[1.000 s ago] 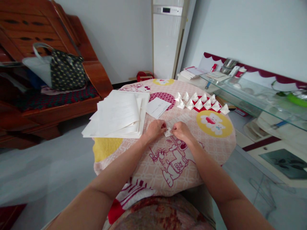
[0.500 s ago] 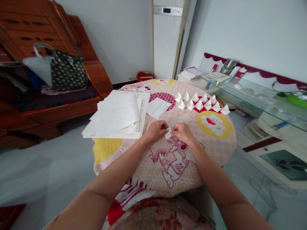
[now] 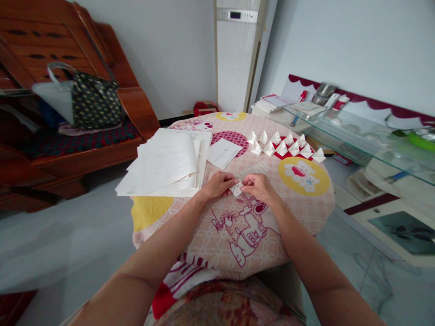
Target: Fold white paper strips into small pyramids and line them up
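Between my two hands is a small folded piece of white paper (image 3: 237, 189) with faint print on it. My left hand (image 3: 220, 184) pinches its left side with thumb and fingers. On the other side my right hand (image 3: 257, 186) grips the paper's upper right edge, fingers bent and closed. Both hands rest low over the patterned tablecloth (image 3: 217, 244). Beyond them a printed paper strip (image 3: 255, 171) lies flat. Farther right stand several small folded white paper pyramids (image 3: 281, 148) in two rows.
A stack of white paper sheets (image 3: 166, 163) lies at the table's left, with a single printed sheet (image 3: 224, 153) beside it. Right of the table is a glass shelf (image 3: 367, 131) holding various items. A wooden bench (image 3: 132, 108) with a patterned bag (image 3: 95, 99) stands to the left.
The folded paper has turned and shifted slightly down and left between my fingers. My right hand's fingers have moved a little on its edge; everything else stays put.
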Available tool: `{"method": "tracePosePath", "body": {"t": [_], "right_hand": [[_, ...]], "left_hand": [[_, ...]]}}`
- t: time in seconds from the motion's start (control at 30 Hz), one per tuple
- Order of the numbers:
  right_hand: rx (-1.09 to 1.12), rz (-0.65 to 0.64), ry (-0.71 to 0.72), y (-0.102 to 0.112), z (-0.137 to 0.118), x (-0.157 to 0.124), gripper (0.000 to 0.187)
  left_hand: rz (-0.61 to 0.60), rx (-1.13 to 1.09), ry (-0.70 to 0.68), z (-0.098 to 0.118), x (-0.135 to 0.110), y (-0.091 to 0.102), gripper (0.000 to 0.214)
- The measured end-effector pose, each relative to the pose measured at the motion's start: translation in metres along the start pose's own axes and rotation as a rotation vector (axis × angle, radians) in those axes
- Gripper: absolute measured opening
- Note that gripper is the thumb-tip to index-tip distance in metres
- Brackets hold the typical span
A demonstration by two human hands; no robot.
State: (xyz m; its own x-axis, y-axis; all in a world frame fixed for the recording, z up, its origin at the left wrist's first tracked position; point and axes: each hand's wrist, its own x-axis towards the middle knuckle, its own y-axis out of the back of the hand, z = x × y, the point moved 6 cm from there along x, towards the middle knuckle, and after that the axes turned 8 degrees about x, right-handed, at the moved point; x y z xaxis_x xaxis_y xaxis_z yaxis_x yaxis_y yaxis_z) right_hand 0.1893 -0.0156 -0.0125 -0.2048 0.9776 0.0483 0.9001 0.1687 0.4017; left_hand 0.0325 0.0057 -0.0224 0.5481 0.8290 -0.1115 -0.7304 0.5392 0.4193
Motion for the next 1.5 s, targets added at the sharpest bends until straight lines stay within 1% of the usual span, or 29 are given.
{"method": "tracePosePath", "body": {"t": [0.1, 0.23, 0.33, 0.43, 0.53, 0.63, 0.7, 0.77, 0.83, 0.9, 1.0, 1.1, 1.23, 1.33, 1.5], "right_hand": [[0.089, -0.052, -0.023, 0.001, 0.000, -0.001, 0.018], [0.181, -0.103, -0.046, 0.006, -0.001, -0.004, 0.030], [0.215, -0.116, -0.064, 0.008, 0.000, -0.004, 0.032], [0.203, -0.134, -0.069, 0.006, 0.002, -0.004, 0.032], [0.158, -0.146, -0.053, 0.004, 0.002, -0.004, 0.028], [0.117, -0.139, -0.046, 0.001, 0.001, -0.005, 0.026], [0.097, -0.141, -0.044, -0.001, -0.001, -0.005, 0.024], [0.062, -0.144, -0.050, -0.003, -0.002, -0.004, 0.024], [0.002, -0.135, -0.061, -0.004, -0.002, -0.002, 0.023], [-0.054, -0.119, -0.073, -0.004, -0.001, 0.001, 0.024], [-0.070, -0.125, -0.091, -0.005, 0.001, 0.004, 0.024], [-0.030, -0.136, -0.108, -0.005, 0.003, 0.005, 0.020], [-0.023, -0.104, -0.091, -0.005, 0.001, 0.005, 0.019], [-0.021, -0.066, -0.063, -0.006, -0.002, 0.007, 0.022], [-0.010, -0.047, -0.076, -0.007, -0.002, 0.007, 0.021]], "left_hand": [[0.007, -0.018, -0.001, -0.002, 0.000, 0.000, 0.027], [0.038, 0.004, -0.093, 0.004, -0.002, 0.001, 0.026], [0.068, 0.032, -0.140, 0.010, -0.006, 0.003, 0.027], [0.079, 0.078, -0.156, 0.013, -0.007, 0.003, 0.029], [0.055, 0.096, -0.140, 0.013, -0.006, 0.000, 0.029], [0.014, 0.083, -0.089, 0.009, -0.005, -0.003, 0.028], [0.009, 0.115, -0.081, 0.008, -0.003, -0.004, 0.029], [0.052, 0.209, -0.110, 0.009, -0.001, -0.003, 0.029], [0.119, 0.314, -0.143, 0.011, 0.003, 0.000, 0.027], [0.159, 0.358, -0.144, 0.010, 0.008, 0.002, 0.022], [0.118, 0.293, -0.109, 0.006, 0.015, 0.001, 0.015], [0.066, 0.195, -0.084, 0.004, 0.017, 0.000, 0.016], [0.067, 0.126, -0.054, 0.002, 0.016, 0.000, 0.016], [0.080, 0.146, -0.043, 0.005, 0.013, 0.001, 0.015], [0.139, 0.251, -0.051, 0.012, 0.010, 0.003, 0.011]]}}
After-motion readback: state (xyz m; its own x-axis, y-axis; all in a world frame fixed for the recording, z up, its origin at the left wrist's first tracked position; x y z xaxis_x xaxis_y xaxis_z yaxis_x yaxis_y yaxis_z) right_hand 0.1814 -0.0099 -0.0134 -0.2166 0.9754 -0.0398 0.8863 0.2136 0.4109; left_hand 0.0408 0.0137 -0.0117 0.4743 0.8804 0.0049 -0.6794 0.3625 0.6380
